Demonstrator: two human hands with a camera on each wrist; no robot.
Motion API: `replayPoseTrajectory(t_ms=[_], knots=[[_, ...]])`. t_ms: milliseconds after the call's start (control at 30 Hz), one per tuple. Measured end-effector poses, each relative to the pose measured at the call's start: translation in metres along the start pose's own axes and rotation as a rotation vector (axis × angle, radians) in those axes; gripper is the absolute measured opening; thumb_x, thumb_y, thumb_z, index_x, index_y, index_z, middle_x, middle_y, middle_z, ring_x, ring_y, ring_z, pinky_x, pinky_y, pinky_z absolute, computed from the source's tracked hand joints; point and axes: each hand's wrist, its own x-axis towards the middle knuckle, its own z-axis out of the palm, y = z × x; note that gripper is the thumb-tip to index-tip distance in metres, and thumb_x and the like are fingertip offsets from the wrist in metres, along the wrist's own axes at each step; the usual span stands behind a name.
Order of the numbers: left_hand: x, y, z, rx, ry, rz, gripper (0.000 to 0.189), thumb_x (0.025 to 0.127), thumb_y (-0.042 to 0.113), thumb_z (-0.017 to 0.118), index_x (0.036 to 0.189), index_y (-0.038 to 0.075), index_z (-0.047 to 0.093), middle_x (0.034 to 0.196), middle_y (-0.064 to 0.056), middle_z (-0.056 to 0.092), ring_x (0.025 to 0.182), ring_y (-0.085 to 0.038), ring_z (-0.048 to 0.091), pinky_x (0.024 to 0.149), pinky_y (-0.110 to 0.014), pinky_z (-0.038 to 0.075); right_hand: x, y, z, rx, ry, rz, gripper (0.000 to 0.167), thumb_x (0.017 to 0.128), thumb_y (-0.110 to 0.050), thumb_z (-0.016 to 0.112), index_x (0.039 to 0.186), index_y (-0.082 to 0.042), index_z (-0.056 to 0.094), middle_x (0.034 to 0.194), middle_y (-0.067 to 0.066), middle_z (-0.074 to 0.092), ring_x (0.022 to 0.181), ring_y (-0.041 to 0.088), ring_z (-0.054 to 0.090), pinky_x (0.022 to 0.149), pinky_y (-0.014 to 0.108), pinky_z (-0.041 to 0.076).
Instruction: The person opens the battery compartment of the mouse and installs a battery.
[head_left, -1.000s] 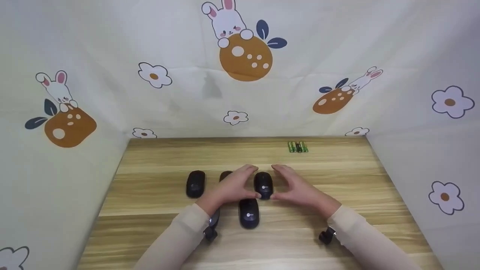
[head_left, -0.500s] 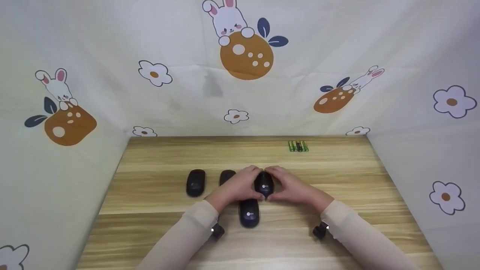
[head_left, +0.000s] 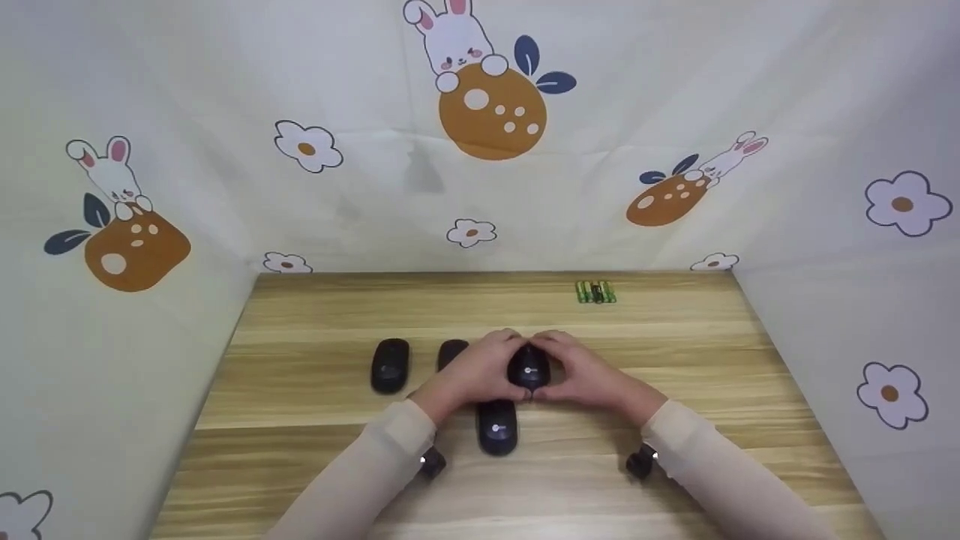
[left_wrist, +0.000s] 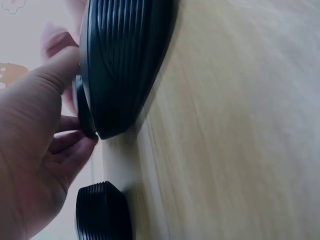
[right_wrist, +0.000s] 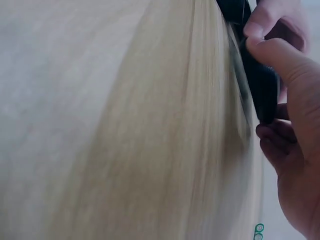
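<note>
Both hands curve round one black computer mouse, thumbs at its near end and fingers at its far end. My left hand grips its left side; my right hand grips the right. In the right wrist view, the right fingers touch one end of the dark mouse. In the left wrist view, a nearer mouse with a ribbed side partly covers the held one. Whether the held mouse is off the table, I cannot tell.
A second mouse lies just in front of the hands on the wooden table. To the left lie another mouse and one partly hidden by the left hand. Several green batteries sit at the back right, before the curtain.
Both hands have closed in from either side and now hold the mouse that stood between them a second ago. The other mice and the batteries have not moved.
</note>
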Motion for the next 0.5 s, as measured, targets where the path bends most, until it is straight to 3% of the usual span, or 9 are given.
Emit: replayPoseTrajectory(t_ms=[167, 500], knots=[[-0.004, 0.0, -0.005, -0.023, 0.046, 0.034, 0.093, 0.083, 0.044, 0.093, 0.159, 0.003, 0.056, 0.155, -0.013, 0.059, 0.142, -0.028, 0.058, 0.123, -0.042, 0.046, -0.004, -0.006, -0.006, 0.025, 0.043, -0.024, 0.094, 0.086, -0.033, 0.095, 0.163, -0.002, 0.051, 0.161, 0.008, 0.052, 0.149, 0.029, 0.051, 0.128, 0.052, 0.039], [-0.02, 0.005, -0.01, -0.198, 0.163, 0.112, 0.094, 0.086, 0.036, 0.092, 0.165, 0.005, 0.049, 0.167, -0.013, 0.051, 0.154, -0.03, 0.048, 0.129, -0.047, 0.038, -0.016, -0.013, -0.006, 0.051, 0.191, -0.167, 0.093, 0.088, -0.027, 0.094, 0.165, -0.005, 0.048, 0.164, 0.011, 0.05, 0.149, 0.035, 0.051, 0.126, 0.056, 0.041]])
